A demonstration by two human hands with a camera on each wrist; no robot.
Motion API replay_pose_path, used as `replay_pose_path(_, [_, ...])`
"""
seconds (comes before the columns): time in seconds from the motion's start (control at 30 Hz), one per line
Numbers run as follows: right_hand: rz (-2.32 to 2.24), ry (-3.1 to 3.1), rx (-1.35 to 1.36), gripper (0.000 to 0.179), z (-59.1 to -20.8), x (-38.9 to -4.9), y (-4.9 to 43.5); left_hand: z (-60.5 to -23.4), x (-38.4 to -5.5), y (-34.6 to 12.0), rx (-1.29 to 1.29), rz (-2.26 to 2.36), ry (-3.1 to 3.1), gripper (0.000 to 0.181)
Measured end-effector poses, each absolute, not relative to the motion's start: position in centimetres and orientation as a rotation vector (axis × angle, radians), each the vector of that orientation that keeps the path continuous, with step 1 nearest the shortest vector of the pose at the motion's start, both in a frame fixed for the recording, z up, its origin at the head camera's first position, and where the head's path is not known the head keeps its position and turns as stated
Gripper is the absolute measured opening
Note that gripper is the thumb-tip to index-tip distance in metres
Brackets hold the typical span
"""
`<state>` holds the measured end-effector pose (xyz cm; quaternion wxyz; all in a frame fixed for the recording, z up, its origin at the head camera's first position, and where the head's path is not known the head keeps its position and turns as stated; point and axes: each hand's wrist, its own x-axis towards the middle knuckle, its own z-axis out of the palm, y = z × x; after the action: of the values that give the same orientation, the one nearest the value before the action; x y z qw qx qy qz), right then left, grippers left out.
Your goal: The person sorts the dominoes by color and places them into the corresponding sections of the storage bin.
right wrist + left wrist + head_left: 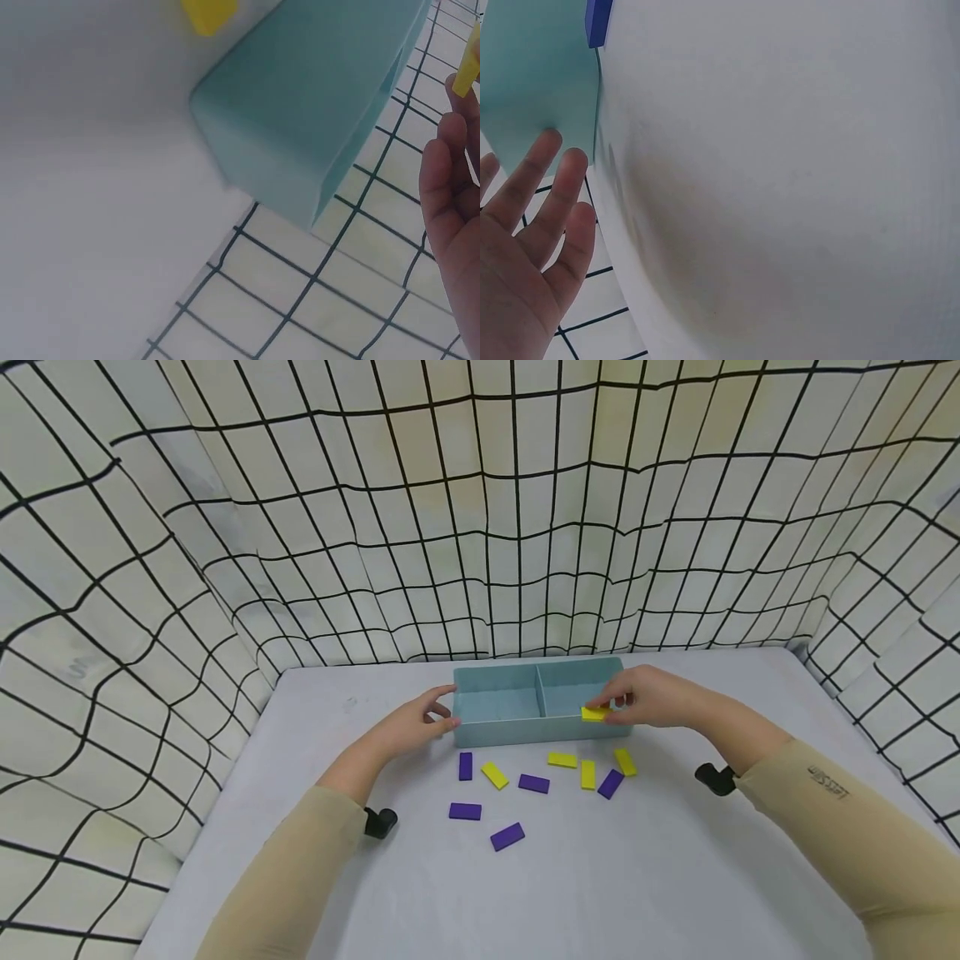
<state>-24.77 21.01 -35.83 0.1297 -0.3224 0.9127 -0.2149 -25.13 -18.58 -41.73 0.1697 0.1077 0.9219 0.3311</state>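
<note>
Head view: the right hand (651,697) pinches a yellow block (595,714) at the front rim of the box (517,732), whose left end the left hand (411,724), fingers loosely extended, touches, presumably steadying it.

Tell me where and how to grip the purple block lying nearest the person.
Probably best pinched across its two long edges, near the middle, coming straight down from above: the purple block is oblong, lies flat and slanted on the table, and has bare surface all round it, so both edges should be easy to reach.
</note>
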Motion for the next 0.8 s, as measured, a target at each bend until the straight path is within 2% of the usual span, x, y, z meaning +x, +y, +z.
replay_pose_path(0.8, [-0.600,2.608,-0.926,0.027,-35.1,-30.5,11.7,-41.5,-25.1,-18.6,0.298,0.984,2.584,0.071])
